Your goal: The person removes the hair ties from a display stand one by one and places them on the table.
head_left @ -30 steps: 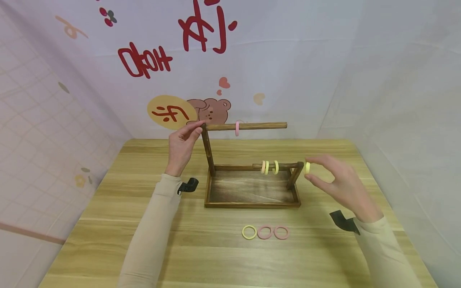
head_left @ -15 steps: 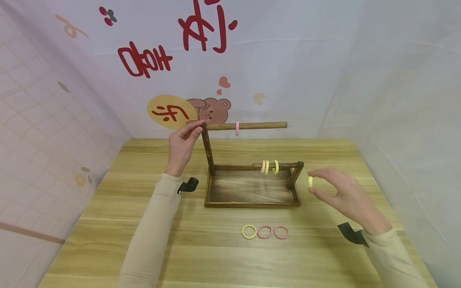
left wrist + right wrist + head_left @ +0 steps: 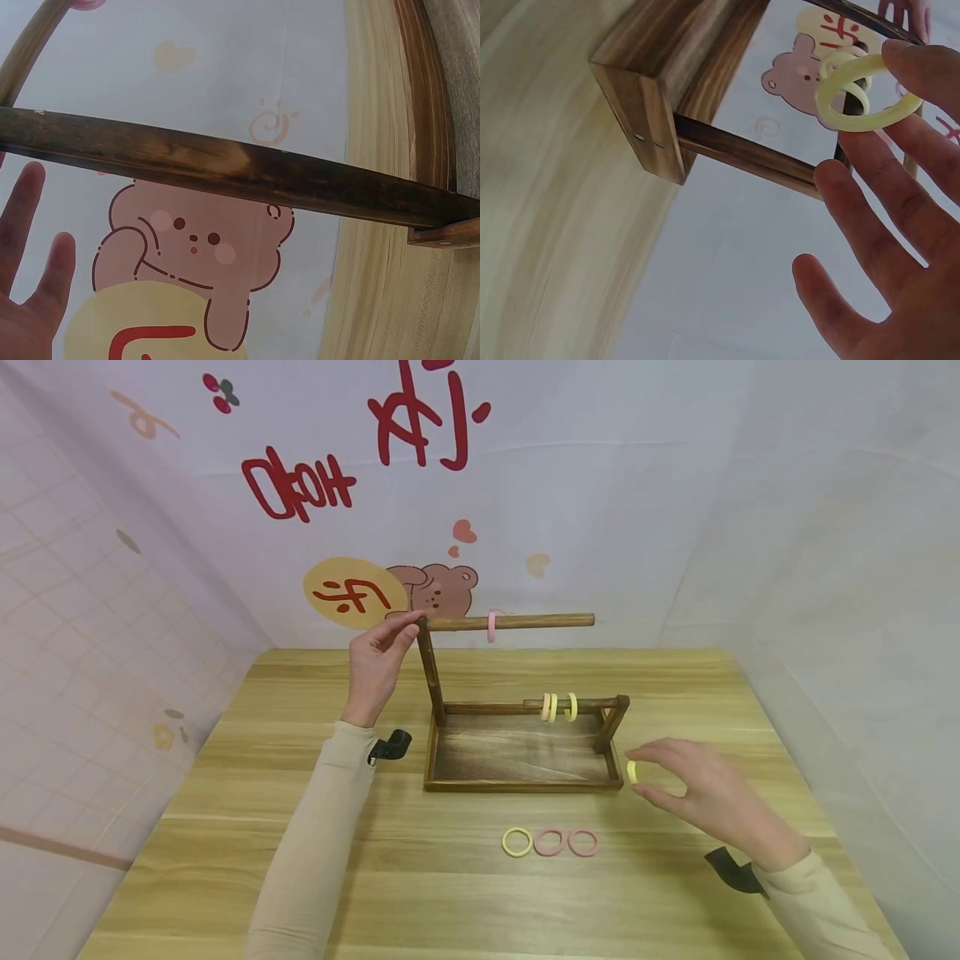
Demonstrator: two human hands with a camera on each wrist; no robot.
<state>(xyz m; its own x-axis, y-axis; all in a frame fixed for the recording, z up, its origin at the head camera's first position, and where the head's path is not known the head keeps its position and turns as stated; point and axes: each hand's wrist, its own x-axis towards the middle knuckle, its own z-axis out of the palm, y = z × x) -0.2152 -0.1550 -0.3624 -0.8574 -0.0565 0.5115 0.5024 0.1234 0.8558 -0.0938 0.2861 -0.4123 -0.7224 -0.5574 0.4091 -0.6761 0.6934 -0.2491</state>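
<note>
A dark wooden rack (image 3: pixel 522 787) stands on the table, with a tall post and long upper bar at left and a short post and lower bar at right. My left hand (image 3: pixel 377 670) pinches the top of the tall post. Thumb and fingers of my right hand (image 3: pixel 712 793) pinch a yellow ring (image 3: pixel 632 772), held just right of the rack's base and off both bars. One pink ring (image 3: pixel 491 627) hangs on the upper bar. On the lower bar hang a peach ring (image 3: pixel 545 707) and two yellow rings (image 3: pixel 572 707).
In front of the rack, a yellow ring (image 3: pixel 517 842) and two pink rings (image 3: pixel 582 842) lie flat in a row on the wooden table (image 3: pixel 420 893). Behind rises a white backdrop (image 3: pixel 622 510) with a printed bear and red characters.
My right hand has brought the yellow ring down from beside the short post's top to near the rack's base corner. My left hand stays at the tall post.
</note>
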